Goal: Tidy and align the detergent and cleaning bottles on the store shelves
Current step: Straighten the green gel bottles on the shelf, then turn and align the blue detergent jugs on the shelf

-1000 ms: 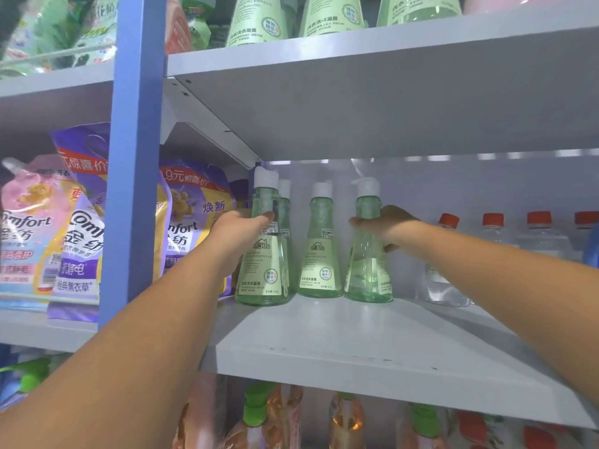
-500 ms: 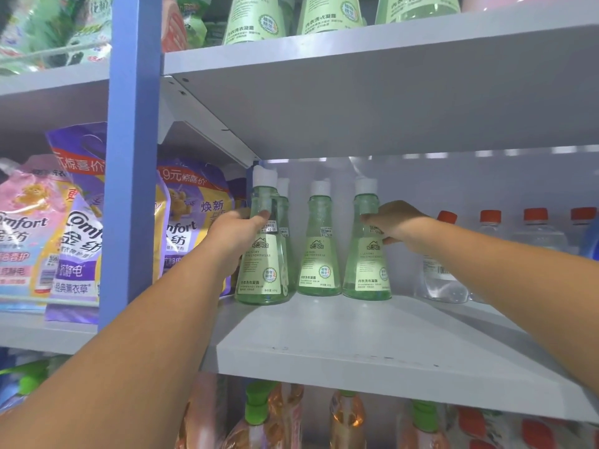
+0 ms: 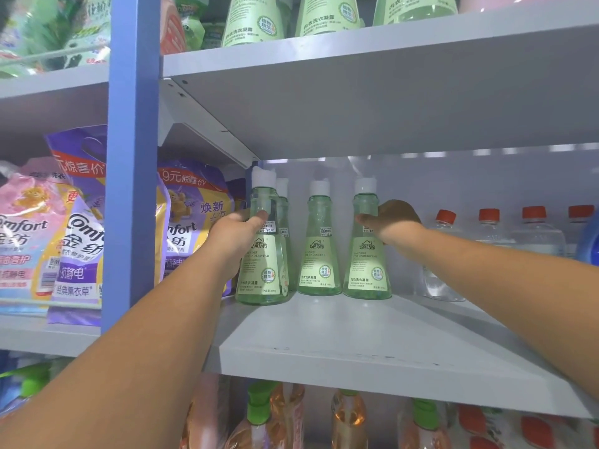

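Both hands were already on upright green bottles at the back of the shelf [image 3: 324,345]. The left hand [image 3: 238,233] curled round the left bottle [image 3: 262,270], which stood a little forward of its neighbours; the right hand [image 3: 393,220] curled round the right bottle [image 3: 366,254] from its far side. The middle bottle [image 3: 319,251] stood untouched between them. Aligning the row probably meant pushing the left one back.

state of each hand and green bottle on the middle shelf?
left hand: grips left bottle
right hand: grips right bottle
left bottle: upright, label forward
middle bottle: upright, untouched
right bottle: upright, label forward
rear bottle: upright, mostly hidden behind left bottle
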Tool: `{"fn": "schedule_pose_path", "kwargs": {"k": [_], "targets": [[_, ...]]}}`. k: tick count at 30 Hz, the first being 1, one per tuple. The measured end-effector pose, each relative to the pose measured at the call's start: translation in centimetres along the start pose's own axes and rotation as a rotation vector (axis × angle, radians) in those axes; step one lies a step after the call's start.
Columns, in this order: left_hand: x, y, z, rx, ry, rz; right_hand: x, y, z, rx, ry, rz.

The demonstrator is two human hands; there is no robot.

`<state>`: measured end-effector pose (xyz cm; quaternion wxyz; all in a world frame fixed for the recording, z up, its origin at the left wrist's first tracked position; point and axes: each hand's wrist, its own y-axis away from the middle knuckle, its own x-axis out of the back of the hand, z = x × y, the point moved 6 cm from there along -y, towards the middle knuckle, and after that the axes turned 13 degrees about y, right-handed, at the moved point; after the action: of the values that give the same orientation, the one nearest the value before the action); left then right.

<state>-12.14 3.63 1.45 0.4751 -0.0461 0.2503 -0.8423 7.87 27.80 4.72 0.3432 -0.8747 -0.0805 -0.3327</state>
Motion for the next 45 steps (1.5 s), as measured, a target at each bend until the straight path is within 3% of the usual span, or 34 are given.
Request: {"fn": "schedule_pose_path", "kwargs": {"k": [10, 15, 18, 21, 24, 29, 32, 35, 37, 40, 43, 45], "targets": [[0.2, 0.5, 0.0, 0.036, 0.025, 0.017, -0.1, -0.2, -0.2, 0.028, 0.061, -0.036], [0.3, 1.1, -0.2, 0.05, 0.023, 0.039, -0.2, 0.5, -0.2, 0.021, 0.014, -0.139], [0.8, 2.4, 1.3, -0.094, -0.052, 0.128, 1.2, 2.5, 0.3, -0.028, -0.005, -0.26], [0.2, 4.8, 4.4, -0.388, -0.163, 0.239, 5.9, 5.8, 1.4, 0.011, -0.038, -0.254], [-5.5, 8.2, 6.7, -0.452, -0.083, 0.086, 11.8, 10.4, 5.0, 0.065, 0.006, -0.223], [-19.8, 15.8, 6.7, -0.159, 0.135, -0.391, 22.1, 15.7, 14.0, 0.0, -0.067, -0.096], [-28.2, 20.1, 6.7, -0.059, 0.135, -0.556, 27.2, 16.9, 19.8, -0.08, -0.133, 0.057], [-35.7, 24.0, 6.2, -0.028, 0.056, -0.679, 28.5, 17.2, 25.0, -0.158, -0.084, 0.044], [-39.6, 25.8, 5.8, -0.046, 0.025, -0.721, 28.2, 16.9, 27.7, -0.173, 0.021, -0.008], [-42.7, 26.6, 4.8, -0.075, -0.007, -0.699, 28.0, 15.8, 30.0, -0.161, 0.131, 0.041], [-41.8, 25.8, 4.3, -0.068, -0.04, -0.636, 28.6, 14.6, 30.3, -0.133, 0.241, 0.154], [-39.6, 24.9, 4.1, -0.039, -0.049, -0.627, 28.4, 13.6, 30.0, -0.113, 0.238, 0.137]]}}
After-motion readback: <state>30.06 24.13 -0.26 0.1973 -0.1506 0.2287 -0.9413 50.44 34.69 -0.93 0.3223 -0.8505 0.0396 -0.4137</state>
